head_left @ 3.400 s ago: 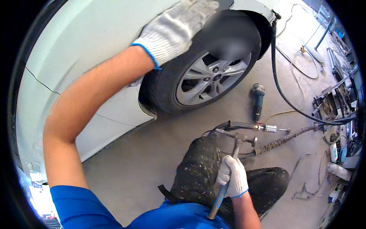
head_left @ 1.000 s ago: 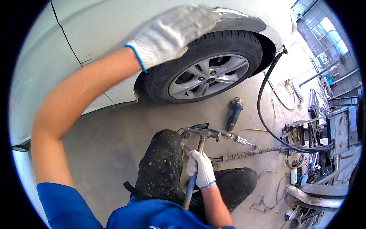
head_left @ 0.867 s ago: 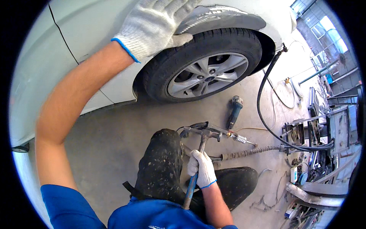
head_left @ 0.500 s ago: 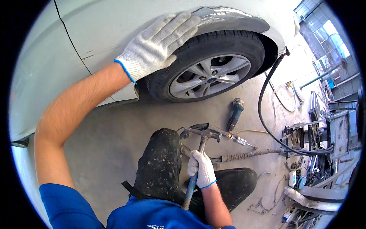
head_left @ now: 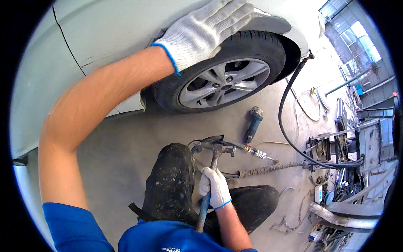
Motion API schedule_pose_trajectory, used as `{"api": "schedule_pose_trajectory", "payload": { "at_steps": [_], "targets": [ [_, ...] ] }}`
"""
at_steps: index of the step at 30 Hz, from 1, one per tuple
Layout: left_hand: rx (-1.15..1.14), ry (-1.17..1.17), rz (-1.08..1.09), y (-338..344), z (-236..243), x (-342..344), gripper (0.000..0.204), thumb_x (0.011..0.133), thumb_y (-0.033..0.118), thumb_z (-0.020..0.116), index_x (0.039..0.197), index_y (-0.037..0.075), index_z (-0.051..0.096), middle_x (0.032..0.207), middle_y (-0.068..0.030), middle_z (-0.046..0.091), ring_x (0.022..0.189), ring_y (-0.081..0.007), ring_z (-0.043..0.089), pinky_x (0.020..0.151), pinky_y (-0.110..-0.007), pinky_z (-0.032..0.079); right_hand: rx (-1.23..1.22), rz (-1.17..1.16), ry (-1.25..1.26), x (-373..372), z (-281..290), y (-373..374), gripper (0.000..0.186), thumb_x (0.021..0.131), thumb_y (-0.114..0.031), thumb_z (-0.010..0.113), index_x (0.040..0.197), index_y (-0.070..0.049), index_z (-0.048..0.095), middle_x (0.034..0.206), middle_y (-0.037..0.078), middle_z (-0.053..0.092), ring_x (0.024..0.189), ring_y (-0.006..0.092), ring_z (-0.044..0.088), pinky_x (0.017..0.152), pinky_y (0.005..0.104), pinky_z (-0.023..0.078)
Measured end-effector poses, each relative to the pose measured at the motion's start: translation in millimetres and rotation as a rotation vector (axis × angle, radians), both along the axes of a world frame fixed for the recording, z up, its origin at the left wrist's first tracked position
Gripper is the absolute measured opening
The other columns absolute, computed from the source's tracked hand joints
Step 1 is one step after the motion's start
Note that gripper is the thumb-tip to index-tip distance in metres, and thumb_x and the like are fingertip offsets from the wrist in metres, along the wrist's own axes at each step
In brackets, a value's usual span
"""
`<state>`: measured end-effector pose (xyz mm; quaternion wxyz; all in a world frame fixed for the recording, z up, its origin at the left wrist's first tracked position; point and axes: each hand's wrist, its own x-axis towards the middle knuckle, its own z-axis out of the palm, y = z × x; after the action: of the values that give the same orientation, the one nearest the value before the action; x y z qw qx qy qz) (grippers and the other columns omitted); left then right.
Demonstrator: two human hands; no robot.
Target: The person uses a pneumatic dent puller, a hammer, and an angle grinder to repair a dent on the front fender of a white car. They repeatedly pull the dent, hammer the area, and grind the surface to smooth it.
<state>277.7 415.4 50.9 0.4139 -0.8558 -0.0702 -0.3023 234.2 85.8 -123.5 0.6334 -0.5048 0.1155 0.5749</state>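
Note:
My left hand (head_left: 201, 35), in a white knit glove with blue cuff, lies flat with fingers extended along the car's wheel arch (head_left: 273, 24). Bare grey patches show on the arch beyond the fingertips; the palm hides the metal beneath it. Just below is the tyre (head_left: 262, 52) with its silver spoked wheel rim (head_left: 247, 80). Low in front of my body, my gloved right hand (head_left: 217, 187) is closed round the shaft of a hammer (head_left: 203, 213). The hammer's narrow metal head points up, above my knees, and touches nothing I can make out.
An angle grinder (head_left: 253, 124) lies on the concrete floor near the wheel. Beside my knees rest a spring-bodied metal tool (head_left: 257, 153) and a wrapped cable (head_left: 275, 168). A black hose (head_left: 282, 119) curves down on the right. Metal parts and tools (head_left: 336, 189) crowd the right side.
My left hand has slid to the right and upward along the wheel arch, covering more of the grey patch. The right hand keeps hold of the hammer; the view has shifted slightly.

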Motion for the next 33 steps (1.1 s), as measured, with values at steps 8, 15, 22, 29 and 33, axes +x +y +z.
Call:
{"api": "schedule_pose_trajectory", "payload": {
  "at_steps": [8,15,22,29,33],
  "targets": [
    [0.076,0.059,-0.004,8.2,-19.4,-19.6,0.086,0.083,0.036,0.070,0.158,0.013,0.036,0.167,-0.0075,0.028,0.155,-0.0242,0.023,0.129,-0.039,0.014,-0.020,-0.044,-0.074,-0.2,0.9,-3.7,0.010,0.101,-0.017,0.058,0.094,-0.013,0.053,0.064,-0.004,0.042,0.047,0.0093,0.038,0.043,0.0267,0.030],
    [-0.302,-0.169,-0.158,22.8,19.8,-37.5,0.095,0.084,0.050,0.070,0.162,0.016,0.027,0.167,-0.0089,0.026,0.155,-0.0270,0.022,0.128,-0.040,0.019,-0.015,-0.156,-0.083,7.5,-9.8,-15.8,0.011,0.100,-0.019,0.061,0.094,-0.013,0.053,0.065,-0.003,0.045,0.048,0.0097,0.040,0.043,0.0276,0.034],
    [-0.199,0.065,-0.062,24.1,-27.7,-68.4,0.098,0.079,0.051,0.073,0.161,0.020,0.030,0.170,-0.0003,0.020,0.157,-0.0205,0.015,0.130,-0.038,0.012,0.507,-0.451,0.290,73.4,53.9,-77.0,0.027,0.106,-0.027,0.048,0.110,-0.003,0.062,0.062,-0.008,0.039,0.043,0.0026,0.035,0.035,0.0212,0.031],
    [-0.212,0.082,-0.129,29.9,-54.6,-95.5,0.085,0.077,0.038,0.075,0.154,0.016,0.045,0.164,-0.0014,0.035,0.152,-0.0206,0.030,0.126,-0.039,0.026,-0.183,-0.717,-0.826,142.6,131.9,-174.2,0.014,0.102,-0.026,0.060,0.103,-0.012,0.059,0.061,-0.010,0.034,0.044,0.0030,0.030,0.038,0.0228,0.028],
    [-0.107,0.117,-0.177,23.5,-59.8,-87.8,0.076,0.076,0.029,0.075,0.146,0.011,0.053,0.156,-0.0057,0.048,0.146,-0.0238,0.041,0.121,-0.040,0.032,-0.715,-0.835,-1.132,160.1,4.7,-278.0,0.019,0.101,-0.025,0.060,0.107,-0.009,0.053,0.064,-0.003,0.041,0.047,0.0074,0.042,0.041,0.0255,0.037]
  ]
}}
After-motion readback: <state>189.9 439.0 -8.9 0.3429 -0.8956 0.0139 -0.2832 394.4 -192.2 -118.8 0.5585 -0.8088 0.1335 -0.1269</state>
